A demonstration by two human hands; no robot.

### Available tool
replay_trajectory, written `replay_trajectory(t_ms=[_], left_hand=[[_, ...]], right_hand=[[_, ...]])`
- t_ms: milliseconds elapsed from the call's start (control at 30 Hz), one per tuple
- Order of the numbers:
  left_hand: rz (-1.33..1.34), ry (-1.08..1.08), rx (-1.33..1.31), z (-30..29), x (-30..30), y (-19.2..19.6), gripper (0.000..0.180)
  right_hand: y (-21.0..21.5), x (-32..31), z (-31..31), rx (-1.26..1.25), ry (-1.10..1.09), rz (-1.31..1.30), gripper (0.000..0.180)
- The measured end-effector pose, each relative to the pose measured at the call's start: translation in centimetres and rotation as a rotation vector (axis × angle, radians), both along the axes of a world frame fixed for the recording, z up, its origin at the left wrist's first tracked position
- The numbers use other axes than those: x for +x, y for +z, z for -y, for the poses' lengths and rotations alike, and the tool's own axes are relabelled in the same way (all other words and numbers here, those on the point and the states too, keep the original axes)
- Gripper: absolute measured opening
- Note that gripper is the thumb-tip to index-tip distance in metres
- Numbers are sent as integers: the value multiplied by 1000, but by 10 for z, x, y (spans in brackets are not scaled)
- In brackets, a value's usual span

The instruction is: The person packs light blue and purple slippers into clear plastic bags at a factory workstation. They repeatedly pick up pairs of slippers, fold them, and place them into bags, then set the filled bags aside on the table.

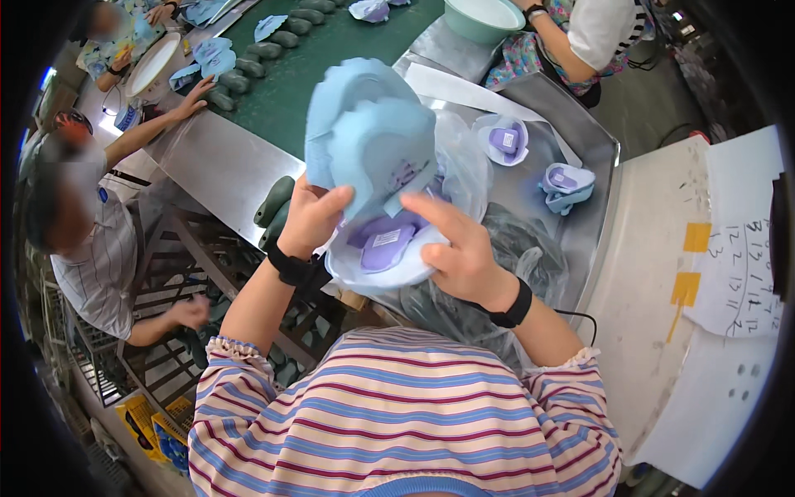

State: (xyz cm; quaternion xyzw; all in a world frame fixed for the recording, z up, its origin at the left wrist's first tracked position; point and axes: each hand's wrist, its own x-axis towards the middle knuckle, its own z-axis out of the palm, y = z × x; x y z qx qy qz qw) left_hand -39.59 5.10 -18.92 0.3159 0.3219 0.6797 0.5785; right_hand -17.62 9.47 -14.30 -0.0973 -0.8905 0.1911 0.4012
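Striped in pink, blue and cream, the shirt point(406, 414) I see at the bottom of the frame fills the foreground, both forearms rising from it toward the centre. From my remote seat I watch the left hand point(310, 217), a black wristband at its wrist, pinching a stack of light-blue foam shoe pieces point(368, 137) between thumb and fingers and holding it upright at centre frame. To the right of centre, the right hand point(460, 253), likewise banded in black, curls its fingers over the rim of a pale shoe part with a purple insole point(385, 244), index finger stretched toward the blue stack; the two pieces touch where they overlap. Beneath them lies a crumpled clear plastic bag point(472, 178) on a steel table point(224, 166). Right of centre, two more purple-and-blue shoe pieces point(505, 141) point(567, 184) rest on the steel. Across the top of the frame runs a green conveyor belt point(348, 58) lined with dark shoe lasts point(248, 62). At the left edge sits another worker in a striped shirt point(99, 265); a second person's arm point(153, 124) reaches onto the table at upper left. A sheet of handwritten paper point(741, 248) lies at the right edge
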Motion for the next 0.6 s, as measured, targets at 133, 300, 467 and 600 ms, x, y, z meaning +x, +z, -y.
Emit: replay_trajectory(t_ms=[133, 300, 467, 600], left_hand=[[-14, -44, 102, -1, -25, -2, 52], [-151, -308, 78, 1, -31, -12, 46], [276, 149, 51, -10, 8, 2, 35], [239, 11, 77, -14, 2, -12, 35]], right_hand=[[-1, 24, -4, -370, -28, -38, 34], [29, 13, -21, -185, -24, 9, 29], [-3, 14, 1, 78, -83, -62, 11], [5, 23, -7, -9, -152, 3, 22]])
